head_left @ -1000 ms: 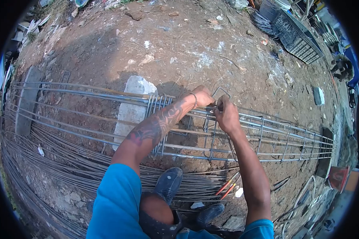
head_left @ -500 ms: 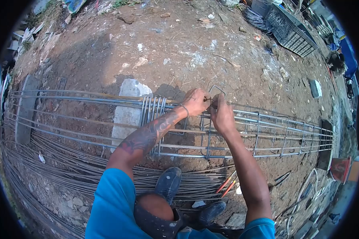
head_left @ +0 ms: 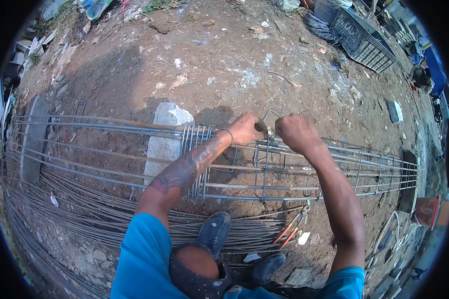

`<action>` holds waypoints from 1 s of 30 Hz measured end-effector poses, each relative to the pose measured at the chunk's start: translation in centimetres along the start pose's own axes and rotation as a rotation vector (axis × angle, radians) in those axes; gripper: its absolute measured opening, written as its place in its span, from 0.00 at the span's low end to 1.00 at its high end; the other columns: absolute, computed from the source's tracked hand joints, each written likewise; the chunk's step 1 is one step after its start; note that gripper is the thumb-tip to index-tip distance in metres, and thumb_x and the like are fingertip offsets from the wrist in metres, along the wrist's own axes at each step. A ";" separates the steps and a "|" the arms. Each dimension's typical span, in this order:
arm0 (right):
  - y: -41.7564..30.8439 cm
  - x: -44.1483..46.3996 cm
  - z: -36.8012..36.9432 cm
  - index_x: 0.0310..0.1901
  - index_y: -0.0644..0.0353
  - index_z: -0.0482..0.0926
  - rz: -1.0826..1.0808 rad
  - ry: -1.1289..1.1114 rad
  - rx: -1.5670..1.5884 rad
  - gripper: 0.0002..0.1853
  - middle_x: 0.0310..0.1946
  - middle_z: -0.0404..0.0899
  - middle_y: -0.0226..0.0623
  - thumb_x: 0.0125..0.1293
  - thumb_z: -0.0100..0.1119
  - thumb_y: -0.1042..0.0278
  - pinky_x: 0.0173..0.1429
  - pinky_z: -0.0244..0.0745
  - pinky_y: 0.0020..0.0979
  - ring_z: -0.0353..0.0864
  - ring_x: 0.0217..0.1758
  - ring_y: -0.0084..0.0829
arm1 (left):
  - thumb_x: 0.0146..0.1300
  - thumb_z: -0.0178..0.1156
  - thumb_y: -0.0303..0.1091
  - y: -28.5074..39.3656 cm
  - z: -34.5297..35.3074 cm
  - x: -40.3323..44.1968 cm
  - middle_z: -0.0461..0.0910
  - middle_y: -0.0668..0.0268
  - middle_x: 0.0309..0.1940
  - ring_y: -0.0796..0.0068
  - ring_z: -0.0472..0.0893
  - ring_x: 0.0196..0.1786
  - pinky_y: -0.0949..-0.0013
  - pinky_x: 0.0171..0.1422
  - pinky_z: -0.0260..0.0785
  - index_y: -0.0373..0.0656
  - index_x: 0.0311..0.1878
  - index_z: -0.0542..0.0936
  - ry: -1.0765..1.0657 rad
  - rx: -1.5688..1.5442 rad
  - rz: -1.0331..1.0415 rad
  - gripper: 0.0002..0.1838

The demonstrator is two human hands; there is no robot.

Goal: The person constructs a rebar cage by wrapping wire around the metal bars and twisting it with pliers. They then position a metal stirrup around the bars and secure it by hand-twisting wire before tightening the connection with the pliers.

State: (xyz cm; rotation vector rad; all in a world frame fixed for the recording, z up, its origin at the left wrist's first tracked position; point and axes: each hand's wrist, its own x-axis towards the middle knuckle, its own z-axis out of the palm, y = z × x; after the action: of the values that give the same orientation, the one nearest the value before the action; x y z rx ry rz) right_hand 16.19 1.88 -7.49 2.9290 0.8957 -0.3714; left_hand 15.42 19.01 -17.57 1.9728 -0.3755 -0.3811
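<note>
A long cage of steel bars (head_left: 224, 185) with square stirrups lies across the view. At its far top bars my left hand (head_left: 248, 129) is closed beside an upright stirrup (head_left: 266, 169), thumb and fingers pinched near its corner; what they hold is too small to make out. Just to the right, my right hand (head_left: 297, 132) is curled closed above the same bars, its fingertips hidden. Several stirrups (head_left: 197, 142) stand bunched together left of my hands, partly behind my left forearm.
Concrete blocks (head_left: 164, 142) lie under the cage. Loose rods (head_left: 100, 199) run along the near side, and red-handled pliers (head_left: 289, 233) rest near my boots (head_left: 215, 231). A dark crate (head_left: 364, 42) stands at the upper right, a red bucket (head_left: 426, 211) at the far right.
My right hand has moved away from my left, to the right and slightly up, opening a gap around the stirrup's corner. My left hand stays by the top bars. The pliers show more fully.
</note>
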 end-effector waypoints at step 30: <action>-4.2 -3.1 9.5 0.47 0.65 0.75 0.271 0.607 0.400 0.21 0.41 0.77 0.43 0.50 0.66 0.71 0.53 0.65 0.41 0.71 0.47 0.43 | 0.61 0.53 0.42 0.7 1.5 1.6 0.82 0.56 0.31 0.59 0.81 0.35 0.59 0.41 0.70 0.40 0.29 0.82 0.200 0.282 -0.174 0.15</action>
State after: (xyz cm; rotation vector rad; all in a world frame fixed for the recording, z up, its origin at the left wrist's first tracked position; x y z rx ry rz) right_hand 9.34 2.53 -15.87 3.5463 0.4748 0.4310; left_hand 16.12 16.82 -17.67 2.3047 -0.1344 -0.2467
